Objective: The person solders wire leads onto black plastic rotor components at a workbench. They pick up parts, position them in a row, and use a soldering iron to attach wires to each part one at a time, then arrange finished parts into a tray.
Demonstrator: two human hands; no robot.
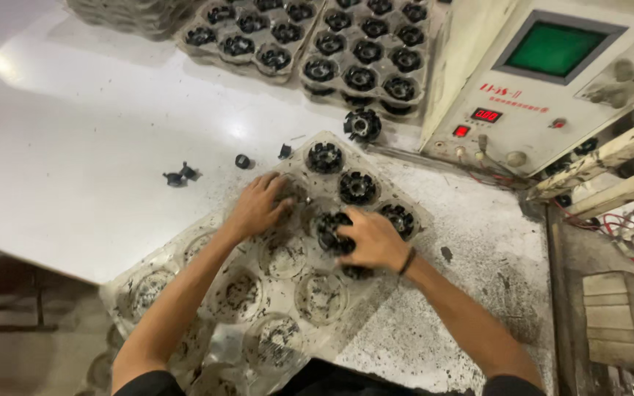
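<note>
Clear plastic tray is lying mid-bench; the right hand is pinching a black toothed rotor in a centre pocket, while the left hand, fingers curled at ten o'clock, is bracing the tray, so lifting straight upward is advisable

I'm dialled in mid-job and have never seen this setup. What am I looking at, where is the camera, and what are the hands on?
There is no machine arm here: a person works with two bare hands, and the one picture comes from a camera on their head, looking down. On the white bench lies a clear plastic tray with round pockets, most of them empty. The left hand rests on the tray. The right hand closes on a black toothed part in a pocket. More such parts fill the trays behind. At right stands a tester box with a green screen.
</note>
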